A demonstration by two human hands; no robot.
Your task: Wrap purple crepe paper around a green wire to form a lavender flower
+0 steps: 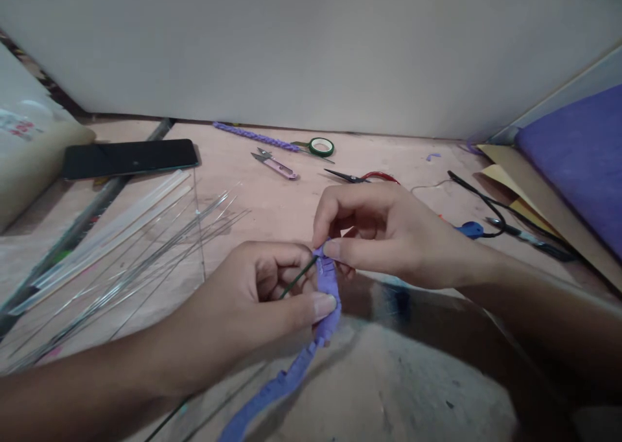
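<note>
Purple fringed strip (326,286) is pinched at its top by both hands over the surface (272,202): left hand (257,299) has its grip clamped on strip and green wire (297,277), right hand (383,234) has thumb and forefinger closed on the strip's upper end. Judgement: wind tight, each turn overlapping, left thumb pinning the last turn. Loose tail trails toward the camera; keep it untwisted.

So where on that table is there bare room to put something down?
Bare top lies between the phone and the thread snips, and behind the left hand. It is crowded left, over the wires, and right, around the cables and papers.
</note>
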